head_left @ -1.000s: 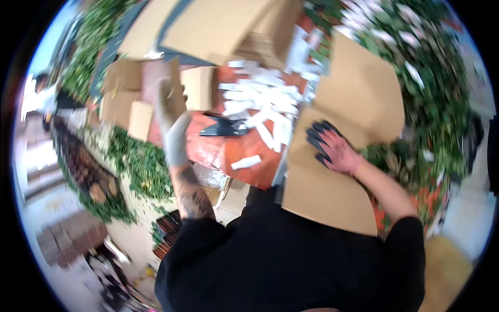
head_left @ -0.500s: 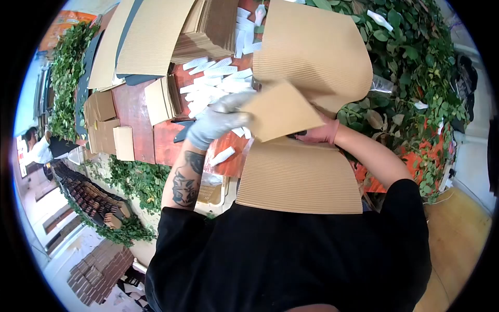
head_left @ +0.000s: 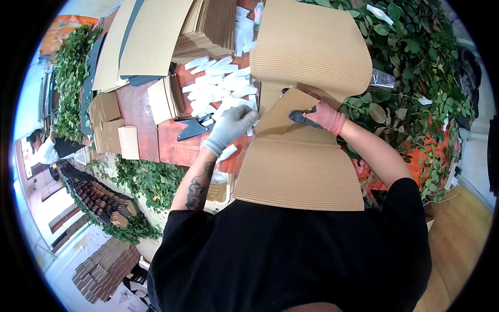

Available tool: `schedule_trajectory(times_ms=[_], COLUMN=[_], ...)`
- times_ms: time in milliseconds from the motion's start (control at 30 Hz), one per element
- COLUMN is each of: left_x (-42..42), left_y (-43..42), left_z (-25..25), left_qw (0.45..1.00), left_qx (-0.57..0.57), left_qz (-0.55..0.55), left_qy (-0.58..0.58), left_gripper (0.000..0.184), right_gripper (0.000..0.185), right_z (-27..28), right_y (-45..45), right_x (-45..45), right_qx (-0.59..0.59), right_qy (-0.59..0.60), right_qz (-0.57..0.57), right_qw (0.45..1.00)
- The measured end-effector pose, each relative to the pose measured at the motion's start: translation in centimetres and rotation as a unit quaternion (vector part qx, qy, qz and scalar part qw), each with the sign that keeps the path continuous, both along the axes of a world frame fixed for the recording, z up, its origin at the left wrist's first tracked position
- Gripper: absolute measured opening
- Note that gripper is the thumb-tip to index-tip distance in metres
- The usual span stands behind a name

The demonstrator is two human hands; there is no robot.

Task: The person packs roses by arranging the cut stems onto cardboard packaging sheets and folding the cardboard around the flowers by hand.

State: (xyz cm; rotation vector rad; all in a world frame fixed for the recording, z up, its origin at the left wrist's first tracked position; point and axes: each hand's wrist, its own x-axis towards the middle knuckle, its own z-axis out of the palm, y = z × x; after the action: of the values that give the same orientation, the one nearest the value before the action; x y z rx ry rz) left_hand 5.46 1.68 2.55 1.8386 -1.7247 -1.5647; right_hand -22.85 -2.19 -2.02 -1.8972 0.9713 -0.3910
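Observation:
My right hand (head_left: 323, 117), in a pink glove with dark fingertips, grips a small brown cardboard piece (head_left: 283, 110), thumb on top. The piece lies tilted over a large corrugated cardboard sheet (head_left: 301, 177), which bends across the middle and reaches my body. To the left, my left hand (head_left: 232, 125) in a grey glove is closed, its fingers curled at the piece's left side. What it may hold is hidden. Beside that wrist lies a black tool like a stapler (head_left: 193, 129). White paper-like strips (head_left: 210, 91) are scattered just beyond the left hand.
A tall cardboard stack (head_left: 208, 31) and large corrugated sheets (head_left: 153, 39) stand at the back left. Smaller cardboard pieces (head_left: 165, 99) sit on the red tabletop (head_left: 138, 101). Leafy plants (head_left: 405, 67) crowd the right side. Another person (head_left: 47, 151) is at the far left.
My left hand has let go of the small cardboard piece and moved slightly right and down. The piece has tilted lower over the sheet, and my right hand now shows on top of it.

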Motion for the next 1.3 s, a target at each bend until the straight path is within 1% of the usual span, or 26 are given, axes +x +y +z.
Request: schedule_trajectory(times_ms=[33,67,167,233,267,333,367,433,467,533,567,600,667,700,733,800,833,867,900,967,1033,1067,1133,1167,1233,1300], left_x=[-0.9,-1.2,-1.3,-1.1,-1.2,-1.3,-1.4,-1.7,-1.8,-1.8,-1.8,-1.8,-1.9,-1.9,-2.0,-2.0,-2.0,-2.1,-2.1,-2.2,-2.3,-2.3,-2.3,-2.4,-2.1,-1.8], left_y=[0.7,1.0,1.6,1.7,1.6,1.3,1.1,1.5,1.6,1.3,1.2,1.1,1.0,1.0,1.1,1.2,1.2,1.2,1.3,1.3,1.2,1.3,1.5,1.4,1.4,1.6], left_z=[-1.0,-2.0,-3.9,-4.8,-4.3,-2.9,-3.0,-3.5,-3.4,-2.7,-2.3,-2.2,-2.4,-2.6,-2.6,-2.4,-2.2,-1.9,-1.9,-2.1,-2.7,-3.1,-3.5,-3.1,-3.5,-4.6], left_qw=[0.999,0.995,0.994,0.995,0.995,0.999,0.999,0.998,0.998,1.000,0.999,0.999,0.999,0.999,0.999,0.999,0.999,0.999,1.000,0.999,0.999,1.000,1.000,1.000,1.000,0.995], left_qx=[-0.041,-0.077,-0.094,-0.075,-0.078,-0.019,-0.023,-0.028,-0.026,-0.008,-0.009,-0.007,-0.008,-0.022,-0.021,-0.037,-0.038,-0.032,-0.026,-0.026,-0.027,-0.020,-0.011,-0.004,0.003,-0.014], left_qz=[0.005,-0.044,-0.053,-0.033,-0.032,-0.044,-0.042,0.007,0.015,-0.002,-0.011,-0.007,-0.025,-0.024,-0.024,-0.022,-0.019,-0.016,-0.015,-0.019,-0.026,-0.009,0.006,0.006,0.004,0.013], left_qy=[-0.019,-0.051,-0.025,0.054,0.055,0.018,0.020,0.055,0.060,0.023,0.036,0.040,0.027,0.015,0.018,0.000,0.001,0.003,0.006,-0.009,-0.024,-0.003,0.018,0.024,0.030,0.098], left_gripper=[0.038,0.037,0.034,0.033,0.033,0.034,0.034,0.037,0.037,0.041,0.042,0.042,0.040,0.040,0.040,0.038,0.038,0.037,0.037,0.036,0.035,0.035,0.035,0.035,0.035,0.036], right_gripper=[0.049,0.049,0.048,0.047,0.047,0.047,0.047,0.047,0.050,0.065,0.062,0.062,0.047,0.042,0.042,0.038,0.034,0.034,0.030,0.025,0.020,0.020,0.022,0.024,0.023,0.022], right_z=[0.3,0.2,0.4,1.8,2.2,3.1,4.4,8.6,10.6,12.3,13.6,13.2,11.2,9.9,9.1,7.7,6.8,4.7,1.9,1.6,4.8,4.4,2.8,3.7,4.2,4.1], right_y=[0.0,0.0,0.0,0.2,0.2,-0.2,-0.2,0.0,0.1,-0.5,-0.2,-0.1,0.2,0.4,0.3,-0.1,-0.2,-0.3,-0.5,-0.3,0.0,-0.1,-0.3,0.0,-0.1,-0.1], right_x=[0.1,0.1,0.3,0.5,0.4,-0.1,-0.4,-1.3,-1.9,-2.5,-1.8,-1.4,-0.8,-0.4,0.0,0.8,0.8,0.4,-0.2,-0.5,0.3,0.2,0.1,0.9,1.4,1.6], right_qx=[0.038,0.036,0.027,0.011,0.008,0.201,0.197,0.325,0.311,0.350,0.400,0.404,0.416,0.442,0.442,0.373,0.411,0.411,0.332,0.250,0.314,0.314,0.162,0.164,0.137,0.110], right_qy=[-0.009,-0.007,-0.026,0.031,0.032,-0.104,-0.102,-0.156,-0.233,-0.292,-0.330,-0.325,-0.200,-0.210,-0.207,-0.201,-0.183,-0.181,-0.114,-0.044,-0.025,-0.023,0.110,0.108,0.131,0.154], right_qz=[-0.018,-0.016,0.000,-0.007,-0.006,-0.083,-0.081,-0.158,-0.151,-0.079,-0.064,-0.062,-0.088,-0.130,-0.131,-0.131,-0.164,-0.164,-0.195,-0.229,-0.227,-0.231,-0.178,-0.214,-0.210,-0.206], right_qw=[0.999,0.999,0.999,0.999,0.999,0.971,0.972,0.919,0.909,0.887,0.853,0.853,0.883,0.863,0.863,0.896,0.878,0.878,0.916,0.940,0.922,0.921,0.964,0.957,0.959,0.960])
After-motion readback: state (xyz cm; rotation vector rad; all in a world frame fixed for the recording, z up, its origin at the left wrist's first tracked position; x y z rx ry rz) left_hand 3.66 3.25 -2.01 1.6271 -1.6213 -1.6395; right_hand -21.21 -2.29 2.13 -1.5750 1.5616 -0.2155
